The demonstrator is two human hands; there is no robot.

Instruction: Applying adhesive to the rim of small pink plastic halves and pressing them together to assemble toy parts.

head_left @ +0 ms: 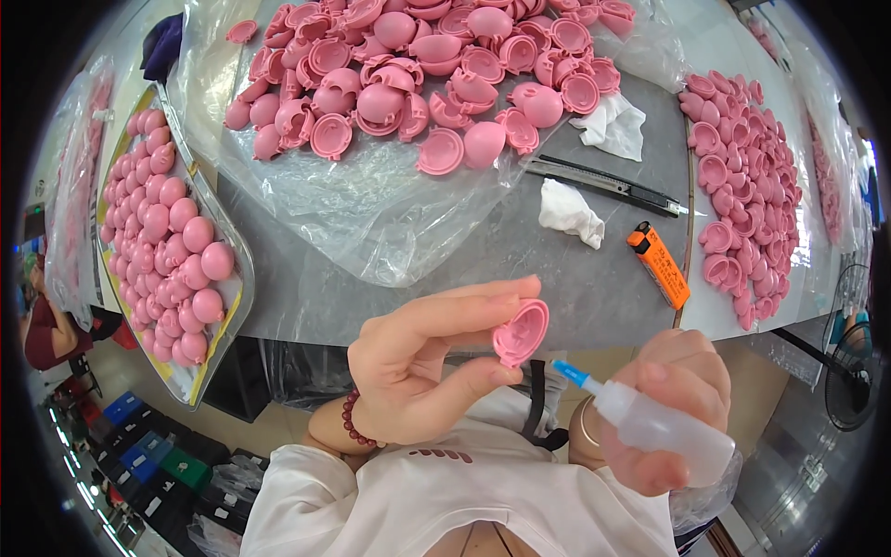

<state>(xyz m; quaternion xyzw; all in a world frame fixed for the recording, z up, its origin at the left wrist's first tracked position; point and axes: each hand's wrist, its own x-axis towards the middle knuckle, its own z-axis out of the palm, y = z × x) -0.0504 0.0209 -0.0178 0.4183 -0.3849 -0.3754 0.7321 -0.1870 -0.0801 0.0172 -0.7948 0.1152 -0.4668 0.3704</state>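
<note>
From afar I see the left hand (404, 367) pinching a hollow pink plastic shell (522, 332) by the near edge of the grey desk (473, 251); the right hand (689, 373) grips a translucent plastic bottle (670, 434). Rounded pink plastic pieces (382, 102) heap toward the far edge.

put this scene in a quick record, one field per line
left hand: left hand pinching a pink shell, hollow side showing
right hand: right hand gripping a cloudy bottle, blue tip toward the shell, not touching it
left side: tray of pink balls
far middle: shell pile on clear plastic
right side: another shell heap
between: knife, white cloths, orange box
</note>
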